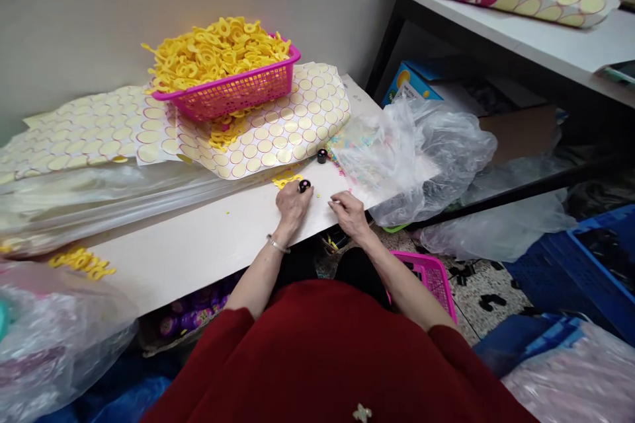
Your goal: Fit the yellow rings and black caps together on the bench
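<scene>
I take the pink basket as my landmark: it stands heaped with yellow rings on sheets of round stickers at the back of the table. In front of the basket, to its right, a crumpled clear plastic bag crowds the table edge beside my hands. A second black cap stands between basket and bag. My left hand, in front of the basket, pinches a small black cap at its fingertips, fingers curled around it. My right hand rests just beside, loosely curled; I cannot tell whether it holds anything. I can read no writing.
</scene>
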Demonstrator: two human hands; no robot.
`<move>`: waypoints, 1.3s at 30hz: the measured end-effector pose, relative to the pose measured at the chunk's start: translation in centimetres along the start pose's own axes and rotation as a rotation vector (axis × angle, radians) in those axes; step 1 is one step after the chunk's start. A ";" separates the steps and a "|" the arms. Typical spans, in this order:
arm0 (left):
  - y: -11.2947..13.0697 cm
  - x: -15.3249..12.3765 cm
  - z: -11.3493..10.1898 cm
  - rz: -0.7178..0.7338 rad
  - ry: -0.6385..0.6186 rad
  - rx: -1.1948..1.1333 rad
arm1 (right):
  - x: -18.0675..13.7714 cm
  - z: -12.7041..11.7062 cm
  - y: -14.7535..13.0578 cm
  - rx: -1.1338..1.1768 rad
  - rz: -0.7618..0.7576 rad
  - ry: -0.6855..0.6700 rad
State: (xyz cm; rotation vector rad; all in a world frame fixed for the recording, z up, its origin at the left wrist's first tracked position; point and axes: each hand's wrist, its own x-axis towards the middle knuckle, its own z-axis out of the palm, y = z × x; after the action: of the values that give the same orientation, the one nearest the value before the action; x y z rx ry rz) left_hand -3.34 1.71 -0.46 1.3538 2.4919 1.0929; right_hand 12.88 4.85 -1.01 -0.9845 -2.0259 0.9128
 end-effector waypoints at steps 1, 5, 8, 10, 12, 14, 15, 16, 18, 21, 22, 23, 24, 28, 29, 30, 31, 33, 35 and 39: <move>-1.0 -1.2 -0.6 -0.007 0.022 -0.028 | 1.6 0.8 -0.3 -0.027 -0.027 -0.057; -3.9 -4.4 -2.0 -0.018 0.061 -0.244 | 7.0 4.3 -2.1 -0.297 -0.054 -0.274; -4.6 -4.8 -1.9 0.020 0.048 -0.381 | 9.1 6.0 -3.3 -0.486 0.004 -0.359; -4.6 -4.6 -1.7 0.040 0.040 -0.432 | 9.5 6.4 -3.4 -0.531 0.013 -0.389; -4.7 -4.3 -1.4 0.054 0.026 -0.465 | 9.3 6.1 -2.7 -0.521 -0.004 -0.387; -4.8 -4.2 -1.2 0.065 0.002 -0.488 | 8.6 5.3 -1.8 -0.457 0.005 -0.322; -4.8 -4.2 -1.0 0.068 -0.016 -0.499 | 8.1 4.8 -1.3 -0.398 0.024 -0.262; -5.0 -4.2 -0.9 0.066 -0.032 -0.510 | 7.6 4.4 -1.0 -0.318 0.043 -0.195; -5.2 -4.2 -0.7 0.054 -0.046 -0.538 | 6.4 3.8 -0.7 -0.117 0.049 -0.104; -5.7 -4.1 -0.6 0.016 -0.004 -0.636 | 4.6 3.4 -1.4 0.112 -0.019 -0.148; -5.7 -4.1 -0.7 -0.010 0.027 -0.683 | 4.1 3.5 -1.8 0.136 -0.038 -0.180; -5.8 -4.1 -0.8 -0.043 0.062 -0.734 | 3.7 3.6 -2.2 0.134 -0.049 -0.202; -5.8 -4.0 -1.0 -0.085 0.098 -0.786 | 3.3 3.7 -2.6 0.117 -0.055 -0.219; -5.3 -3.9 -1.6 -0.279 0.138 -0.999 | 2.7 4.0 -3.7 0.013 -0.062 -0.260; -5.1 -3.9 -1.8 -0.305 0.128 -1.031 | 2.7 4.0 -3.8 -0.012 -0.065 -0.268; -5.0 -3.9 -1.9 -0.314 0.118 -1.044 | 2.7 4.1 -3.9 -0.037 -0.070 -0.273; -4.8 -3.9 -1.9 -0.302 0.110 -1.038 | 2.7 4.1 -4.0 -0.063 -0.076 -0.276; -4.5 -3.8 -2.0 -0.238 0.080 -0.991 | 2.8 4.2 -4.1 -0.104 -0.087 -0.287; -4.4 -3.8 -2.1 -0.179 0.031 -0.935 | 2.8 4.3 -4.1 -0.124 -0.099 -0.294; -4.4 -3.5 -2.1 -0.149 -0.048 -0.857 | 3.0 4.5 -3.9 -0.043 -0.095 -0.300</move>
State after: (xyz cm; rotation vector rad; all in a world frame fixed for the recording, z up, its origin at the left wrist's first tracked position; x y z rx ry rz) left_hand -5.13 -3.58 -2.50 0.8896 1.6771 1.7507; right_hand 6.46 4.24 0.66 -0.8039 -2.3296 1.0183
